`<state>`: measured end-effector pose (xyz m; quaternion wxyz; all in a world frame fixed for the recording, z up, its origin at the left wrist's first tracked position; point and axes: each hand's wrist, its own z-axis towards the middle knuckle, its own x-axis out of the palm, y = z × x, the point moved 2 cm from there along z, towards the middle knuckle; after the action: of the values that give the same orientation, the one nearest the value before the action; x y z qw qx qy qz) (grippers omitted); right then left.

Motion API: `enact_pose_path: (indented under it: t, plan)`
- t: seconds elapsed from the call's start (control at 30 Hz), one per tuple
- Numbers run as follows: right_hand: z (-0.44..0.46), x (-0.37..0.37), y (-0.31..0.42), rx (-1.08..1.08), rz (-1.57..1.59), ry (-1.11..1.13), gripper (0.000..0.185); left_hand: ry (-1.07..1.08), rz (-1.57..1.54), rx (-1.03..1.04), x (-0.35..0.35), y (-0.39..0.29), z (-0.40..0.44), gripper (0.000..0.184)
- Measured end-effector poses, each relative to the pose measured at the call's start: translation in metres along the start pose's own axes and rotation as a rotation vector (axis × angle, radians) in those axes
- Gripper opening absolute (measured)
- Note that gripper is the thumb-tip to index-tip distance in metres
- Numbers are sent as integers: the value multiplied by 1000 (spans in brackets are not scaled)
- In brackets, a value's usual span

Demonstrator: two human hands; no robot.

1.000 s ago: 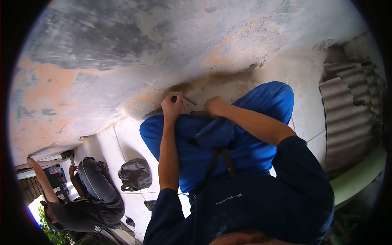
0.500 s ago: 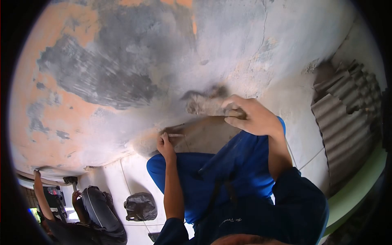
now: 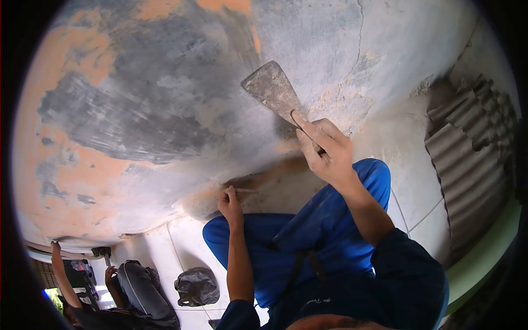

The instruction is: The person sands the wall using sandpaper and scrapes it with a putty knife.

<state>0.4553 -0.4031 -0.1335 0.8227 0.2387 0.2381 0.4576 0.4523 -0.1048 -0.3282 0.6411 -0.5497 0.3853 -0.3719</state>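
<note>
Right hand [image 3: 330, 155] has its fingers clamped on a grimy grey flared metal scraper [image 3: 272, 91] up at 12 o'clock, blade toward 11, long axis 11-to-5, left hand [image 3: 231, 207] pinching a thin pale stick [image 3: 247, 191] pointing at 3.

Right hand [image 3: 329, 151] – scraper [image 3: 271, 89], left hand [image 3: 230, 207] – thin tool [image 3: 247, 191], patchy wall [image 3: 148, 71]

R hand [image 3: 325, 147] up, L hand [image 3: 230, 205] lower, curled.

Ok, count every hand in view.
4: the right hand on a scraper; the left hand near the wall; and, at lower left, a co-worker's raised hand and their other hand beside their leg.
</note>
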Motion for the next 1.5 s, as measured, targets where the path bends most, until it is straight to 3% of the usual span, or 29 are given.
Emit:
enact_pose_path:
  t: [0.33,1.23,1.5]
  plan:
    - [11,18,12,-83,-9,-90,34,12,-75,-43,3,-7,2,25]
    - [14,12,35,77,-5,-25,36,26,-65,-42,0,-7,2,33]
    - [19,12,36,24,33,-39,41,37,-24,-42,1,-9,0,32]
